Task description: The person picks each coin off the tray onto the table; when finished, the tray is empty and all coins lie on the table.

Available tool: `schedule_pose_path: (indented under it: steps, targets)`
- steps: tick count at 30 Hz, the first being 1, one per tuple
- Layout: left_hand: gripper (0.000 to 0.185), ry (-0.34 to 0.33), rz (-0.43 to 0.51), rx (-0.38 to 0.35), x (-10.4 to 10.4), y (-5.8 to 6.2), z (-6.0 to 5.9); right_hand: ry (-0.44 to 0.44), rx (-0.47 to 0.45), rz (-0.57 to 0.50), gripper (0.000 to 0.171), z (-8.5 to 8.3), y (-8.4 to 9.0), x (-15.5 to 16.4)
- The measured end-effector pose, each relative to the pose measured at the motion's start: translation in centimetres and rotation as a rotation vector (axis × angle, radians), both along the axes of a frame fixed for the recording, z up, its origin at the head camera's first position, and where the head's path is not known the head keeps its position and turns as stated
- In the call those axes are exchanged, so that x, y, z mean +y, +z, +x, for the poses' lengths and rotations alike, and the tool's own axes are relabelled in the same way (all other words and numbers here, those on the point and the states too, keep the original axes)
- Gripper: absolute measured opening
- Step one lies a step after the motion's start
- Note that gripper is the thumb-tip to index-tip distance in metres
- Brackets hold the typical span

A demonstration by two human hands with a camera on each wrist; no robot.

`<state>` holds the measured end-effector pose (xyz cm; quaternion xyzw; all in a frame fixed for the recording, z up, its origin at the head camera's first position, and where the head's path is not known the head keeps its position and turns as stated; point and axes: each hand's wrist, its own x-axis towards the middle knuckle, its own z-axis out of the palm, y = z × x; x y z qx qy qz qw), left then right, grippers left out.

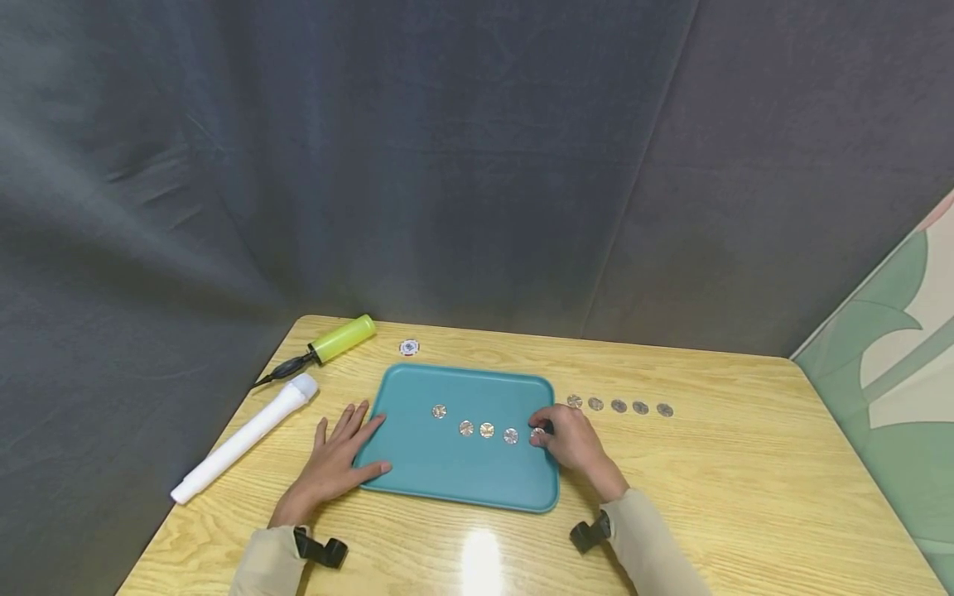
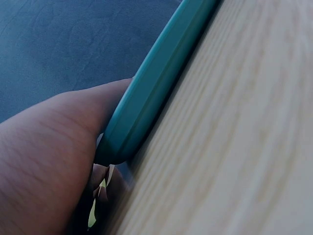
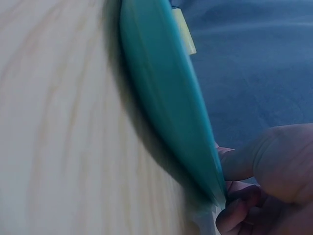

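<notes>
A teal tray [image 1: 447, 472] lies on the wooden table [image 1: 730, 480]. Several silver coins [image 1: 487, 430] lie in a loose row across the tray. My right hand [image 1: 547, 430] reaches over the tray's right edge, its curled fingertips pinching the rightmost coin [image 1: 537, 434] on the tray floor. Right of the tray, a row of several more coins [image 1: 619, 406] lies on the table. My left hand [image 1: 350, 439] rests flat on the table, fingers straight, its thumb against the tray's left rim [image 2: 156, 83]. The right wrist view shows the tray rim [image 3: 166, 98] and curled fingers [image 3: 264, 171].
A white cylinder [image 1: 242, 439] lies at the table's left edge. Behind it is a yellow-green pump [image 1: 339, 339] with a black hose, and a small round chip [image 1: 408, 348] sits behind the tray. Dark cloth hangs behind the table.
</notes>
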<state>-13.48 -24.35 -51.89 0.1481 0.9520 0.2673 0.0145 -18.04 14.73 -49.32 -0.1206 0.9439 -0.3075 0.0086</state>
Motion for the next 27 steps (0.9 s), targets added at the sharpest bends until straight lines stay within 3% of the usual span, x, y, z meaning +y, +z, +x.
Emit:
schedule_pose_path:
  steps: [19,23,27]
  targets:
    - [0.083,-0.003,-0.007,0.007,-0.1,0.0,0.0,-0.005,-0.007,-0.003,0.014,0.3,0.4,0.0]
    - [0.083,-0.003,-0.012,0.006,-0.1,-0.2,-0.1,0.023,0.026,-0.014,0.013,0.2,0.5,0.5]
    - [0.083,-0.004,-0.013,0.007,-0.1,-0.3,-0.1,0.069,0.035,-0.092,0.008,0.0,0.8,1.2]
